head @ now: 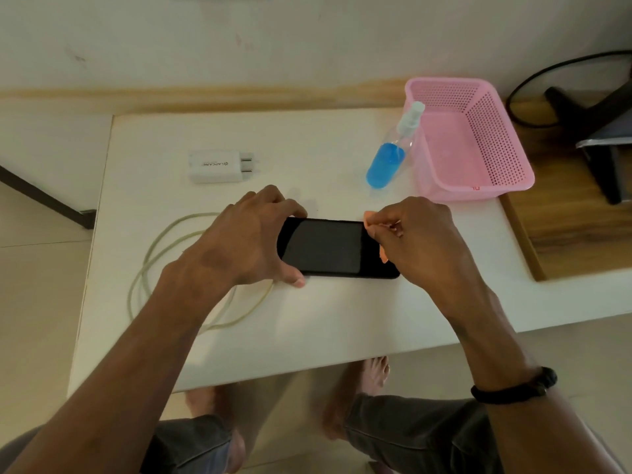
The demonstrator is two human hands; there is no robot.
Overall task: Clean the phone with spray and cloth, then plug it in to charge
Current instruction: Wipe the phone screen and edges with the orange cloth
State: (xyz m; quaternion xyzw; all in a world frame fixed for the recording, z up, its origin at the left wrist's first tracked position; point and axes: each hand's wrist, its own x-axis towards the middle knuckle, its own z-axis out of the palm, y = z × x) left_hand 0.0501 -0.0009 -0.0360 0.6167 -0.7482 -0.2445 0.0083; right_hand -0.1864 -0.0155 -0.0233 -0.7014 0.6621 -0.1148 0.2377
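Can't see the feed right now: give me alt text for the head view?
Left hand steadies a dark phone on the white table while the right hand presses a pink cloth on its right end. Behind: charger, spray bottle, pink basket; cable at left.

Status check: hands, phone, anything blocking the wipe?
Left hand grips black phone by its end, flat on white table. Right hand presses small orange cloth on screen's other end. Blue-liquid spray bottle standing clear; nothing blocking.
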